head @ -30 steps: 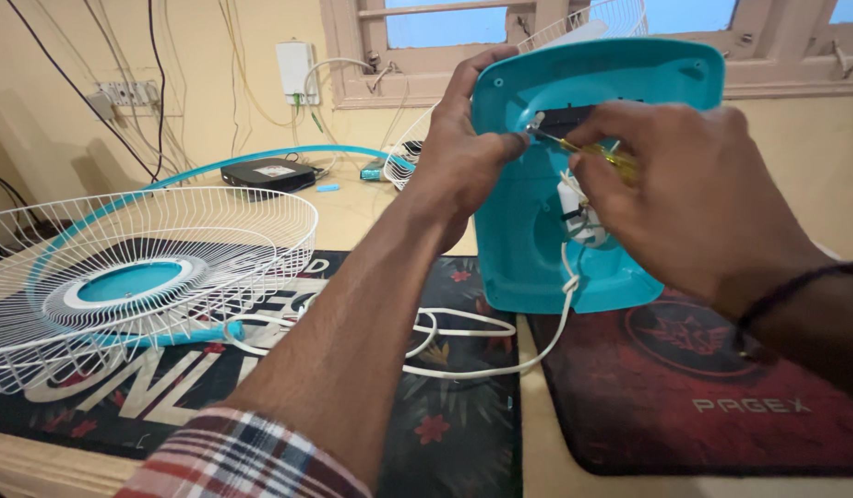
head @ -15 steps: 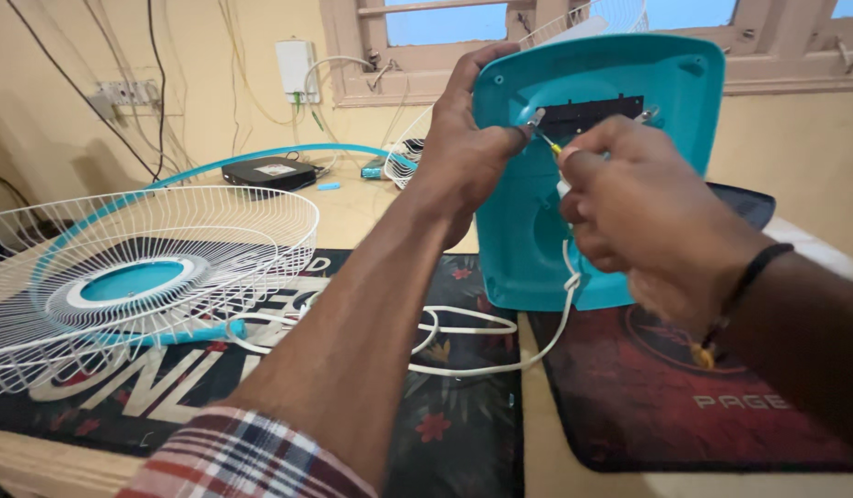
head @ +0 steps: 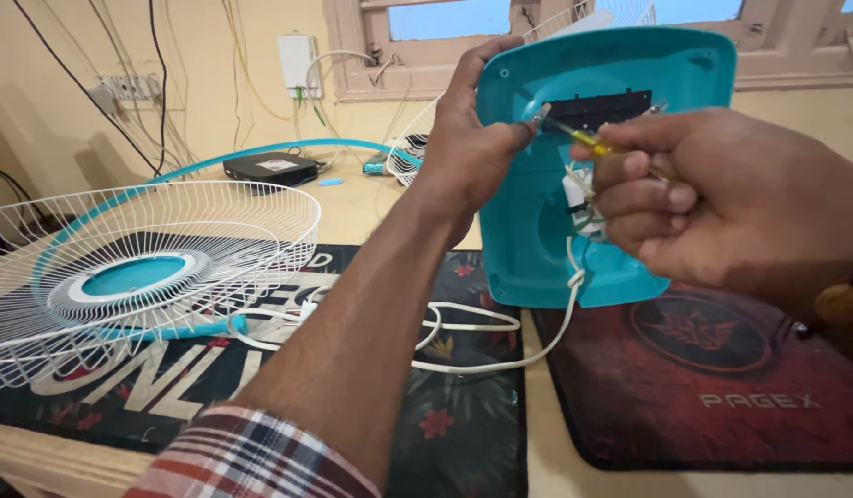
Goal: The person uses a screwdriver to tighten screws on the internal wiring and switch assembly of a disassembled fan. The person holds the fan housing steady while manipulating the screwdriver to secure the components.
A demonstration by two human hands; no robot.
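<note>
2 hands (head: 472, 152) (head: 721, 203) at teal fan base's (head: 537, 249) left edge, screwdriver (head: 583, 138) between

Two hands (head: 472, 148) (head: 721, 207), one teal fan base (head: 620, 111), one screwdriver (head: 583, 136), two wire fan guards (head: 149, 267) (head: 417, 138), two mats (head: 445, 406) (head: 721, 387), one black box (head: 269, 168)

The left hand (head: 472, 152) holds the blue fan base (head: 546, 231) up by its edge. The right hand (head: 721, 203) grips a yellow screwdriver (head: 583, 138), tip at the base. A white wire cage (head: 140, 267) lies nearby on the mat (head: 445, 433).
</note>
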